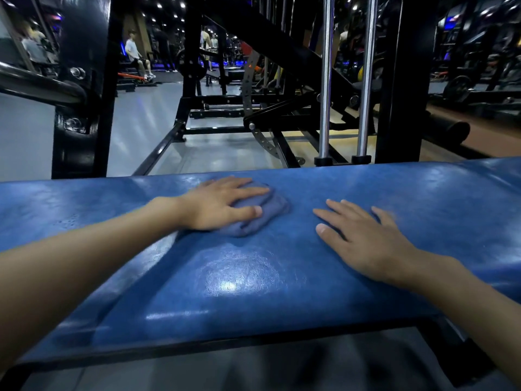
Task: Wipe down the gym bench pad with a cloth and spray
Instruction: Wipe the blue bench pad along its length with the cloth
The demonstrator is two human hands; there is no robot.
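— Where's the cloth (272,206) sitting?
— Bunched up on the blue padded desk (253,283), toward its far edge, a bit left of centre. My left hand (217,203) lies flat on top of it, fingers stretched out, thumb along its near side, pressing rather than gripping.
— And the other?
— My right hand (363,239) rests palm down on the bare desk, fingers spread, holding nothing, near the cloth but apart from it. Two chrome rods (325,80) stand beyond.

Under your hands the bench pad (253,272) is glossy, finely grained blue vinyl; the cloth (262,213) looks soft, matt; far guide rods (327,80) shine polished metal.
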